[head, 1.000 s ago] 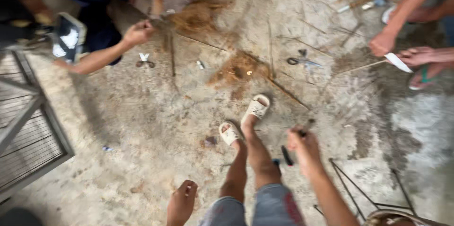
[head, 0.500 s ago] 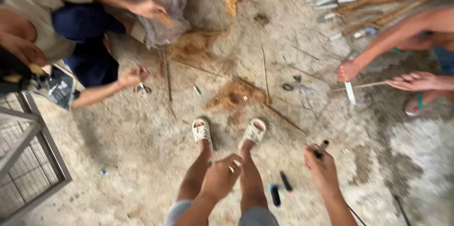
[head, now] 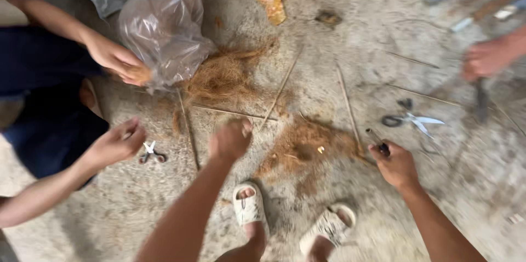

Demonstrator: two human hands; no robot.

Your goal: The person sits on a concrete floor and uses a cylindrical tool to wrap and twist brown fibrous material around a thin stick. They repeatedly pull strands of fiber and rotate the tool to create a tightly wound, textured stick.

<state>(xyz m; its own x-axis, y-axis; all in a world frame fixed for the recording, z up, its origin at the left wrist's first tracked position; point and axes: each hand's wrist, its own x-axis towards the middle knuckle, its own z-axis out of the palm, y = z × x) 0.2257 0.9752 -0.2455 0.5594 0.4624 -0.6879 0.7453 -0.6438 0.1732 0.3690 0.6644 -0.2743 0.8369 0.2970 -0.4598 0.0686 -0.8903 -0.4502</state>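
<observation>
Hands now reach farther forward than before: left hand [head: 230, 140] curled empty above brown fibre [head: 304, 144], right hand [head: 395, 164] clamped on a dark tool [head: 378, 142].

Left hand [head: 230, 140] loosely curled, outstretched; right hand [head: 395, 164] fingers closed.

Soft, even daylight fills the scene, casting only faint shadows on the grey concrete floor [head: 82, 223]. Motion blur smears everything, strongest toward the edges beyond the crumpled clear plastic bag [head: 161, 26], whose folds carry mild pale glare.
</observation>
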